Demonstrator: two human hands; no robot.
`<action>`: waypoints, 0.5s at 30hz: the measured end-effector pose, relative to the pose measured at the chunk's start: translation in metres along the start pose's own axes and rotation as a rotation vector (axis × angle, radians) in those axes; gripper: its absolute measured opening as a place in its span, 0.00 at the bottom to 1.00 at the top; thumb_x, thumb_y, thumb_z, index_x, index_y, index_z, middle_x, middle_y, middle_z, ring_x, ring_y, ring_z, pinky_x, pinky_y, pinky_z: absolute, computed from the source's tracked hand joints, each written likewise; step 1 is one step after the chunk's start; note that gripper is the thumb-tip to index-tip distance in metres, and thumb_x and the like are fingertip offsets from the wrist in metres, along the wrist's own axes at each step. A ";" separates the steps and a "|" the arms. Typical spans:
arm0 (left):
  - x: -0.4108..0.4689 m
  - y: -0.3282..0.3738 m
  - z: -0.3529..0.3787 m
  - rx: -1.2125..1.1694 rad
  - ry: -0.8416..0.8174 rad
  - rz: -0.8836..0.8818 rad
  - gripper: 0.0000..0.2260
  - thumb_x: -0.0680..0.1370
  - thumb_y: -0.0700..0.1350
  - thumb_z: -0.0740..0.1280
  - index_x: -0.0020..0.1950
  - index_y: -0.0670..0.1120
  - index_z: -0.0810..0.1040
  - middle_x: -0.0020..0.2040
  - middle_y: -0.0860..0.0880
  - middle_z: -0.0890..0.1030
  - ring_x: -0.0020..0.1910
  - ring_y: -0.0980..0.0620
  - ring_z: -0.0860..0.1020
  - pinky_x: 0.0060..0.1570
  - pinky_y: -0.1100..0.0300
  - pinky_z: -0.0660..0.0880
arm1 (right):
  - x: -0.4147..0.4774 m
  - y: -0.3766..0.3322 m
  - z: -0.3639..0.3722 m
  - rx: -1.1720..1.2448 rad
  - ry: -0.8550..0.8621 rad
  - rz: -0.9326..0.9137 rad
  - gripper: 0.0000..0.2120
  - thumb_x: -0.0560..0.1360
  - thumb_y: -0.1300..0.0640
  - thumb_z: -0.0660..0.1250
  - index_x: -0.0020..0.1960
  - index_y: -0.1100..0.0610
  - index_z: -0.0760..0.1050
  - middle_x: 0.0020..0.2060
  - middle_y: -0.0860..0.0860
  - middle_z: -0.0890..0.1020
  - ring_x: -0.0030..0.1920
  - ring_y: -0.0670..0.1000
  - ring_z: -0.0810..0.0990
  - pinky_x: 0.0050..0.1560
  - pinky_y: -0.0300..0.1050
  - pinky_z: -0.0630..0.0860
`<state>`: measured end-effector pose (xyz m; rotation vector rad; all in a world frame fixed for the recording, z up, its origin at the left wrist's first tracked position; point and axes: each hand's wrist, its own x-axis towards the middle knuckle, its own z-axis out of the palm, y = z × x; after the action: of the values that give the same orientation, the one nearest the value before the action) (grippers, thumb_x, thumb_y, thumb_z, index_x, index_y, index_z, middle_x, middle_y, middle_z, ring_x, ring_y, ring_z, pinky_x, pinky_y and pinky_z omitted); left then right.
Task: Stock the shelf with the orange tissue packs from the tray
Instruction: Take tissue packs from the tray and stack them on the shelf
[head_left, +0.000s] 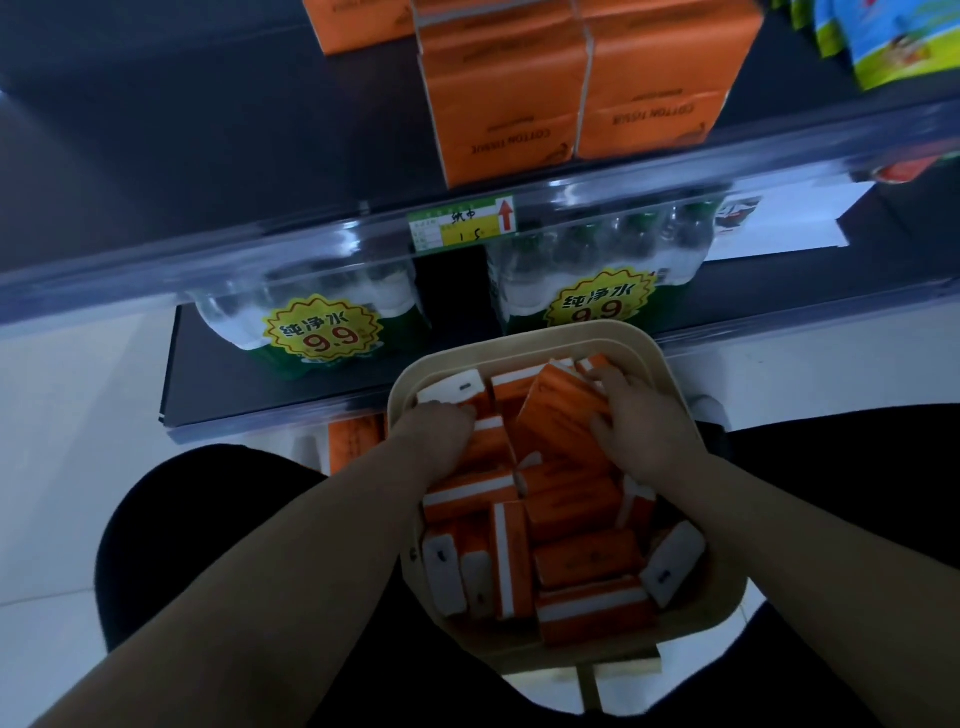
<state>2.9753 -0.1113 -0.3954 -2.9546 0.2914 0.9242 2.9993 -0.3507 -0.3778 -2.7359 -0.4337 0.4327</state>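
A beige tray (524, 338) in front of my lap holds several orange tissue packs (582, 561) with white ends, lying jumbled. My left hand (434, 434) reaches into the tray's far left part, fingers curled onto a pack (457, 395) there. My right hand (641, 421) grips a tilted orange pack (558, 415) at the tray's far right. On the dark shelf (218, 156) above stand larger orange tissue packs (566, 93).
A clear rail with a green and yellow price tag (462, 223) fronts the shelf. Below it, shrink-wrapped water bottle packs (322, 317) sit on a lower shelf. Colourful bags (893, 36) hang at the top right. My dark-clad knees flank the tray.
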 end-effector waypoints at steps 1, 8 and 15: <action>0.001 -0.001 0.000 0.018 0.016 -0.009 0.16 0.81 0.48 0.58 0.67 0.45 0.69 0.62 0.43 0.77 0.58 0.44 0.76 0.60 0.49 0.73 | 0.000 0.000 -0.001 0.005 0.010 -0.017 0.23 0.76 0.52 0.62 0.70 0.52 0.64 0.57 0.57 0.77 0.50 0.59 0.79 0.46 0.51 0.77; 0.002 0.004 0.001 0.004 0.036 0.010 0.18 0.81 0.50 0.58 0.70 0.46 0.66 0.61 0.43 0.77 0.58 0.44 0.77 0.58 0.49 0.74 | 0.000 -0.005 -0.004 -0.031 0.025 -0.085 0.19 0.77 0.55 0.61 0.68 0.54 0.67 0.60 0.57 0.73 0.50 0.59 0.78 0.44 0.52 0.78; 0.003 0.002 0.003 -0.063 -0.001 -0.023 0.21 0.82 0.50 0.55 0.74 0.45 0.60 0.67 0.41 0.72 0.63 0.43 0.74 0.62 0.50 0.72 | 0.000 -0.007 -0.010 -0.117 0.030 -0.085 0.22 0.76 0.57 0.60 0.69 0.54 0.65 0.62 0.57 0.72 0.60 0.59 0.72 0.53 0.53 0.76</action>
<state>2.9751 -0.1132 -0.3997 -3.0072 0.2319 0.9494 3.0011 -0.3468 -0.3658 -2.8197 -0.5825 0.3539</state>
